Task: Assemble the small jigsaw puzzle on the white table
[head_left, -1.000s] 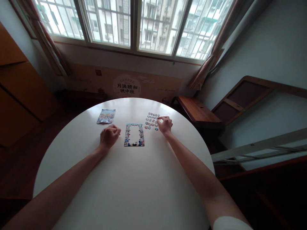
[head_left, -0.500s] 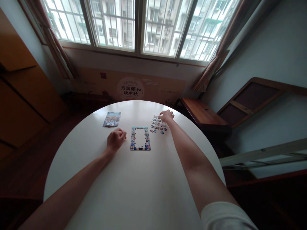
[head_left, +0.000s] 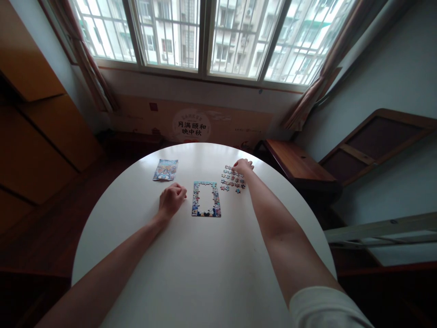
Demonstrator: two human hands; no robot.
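Note:
On the round white table [head_left: 191,273] lies a rectangular puzzle frame [head_left: 206,205], its colourful border joined and its middle bare. My left hand [head_left: 172,199] rests beside the frame's left edge, fingers curled into a loose fist with nothing visible in it. Right of the frame several loose puzzle pieces [head_left: 232,180] lie spread out. My right hand [head_left: 243,166] reaches over the far end of those pieces, fingers bent down onto them; whether it grips a piece is hidden.
A small colourful picture card [head_left: 165,170] lies at the table's far left. A wooden bench [head_left: 293,161] and a leaning wooden frame [head_left: 372,141] stand to the right. A window [head_left: 205,36] and printed cardboard [head_left: 191,124] fill the far wall. A wooden cabinet [head_left: 30,132] stands left.
My right hand has stretched from the near side of the loose pieces to their far end. The left fist has stayed by the frame. The view has shifted slightly.

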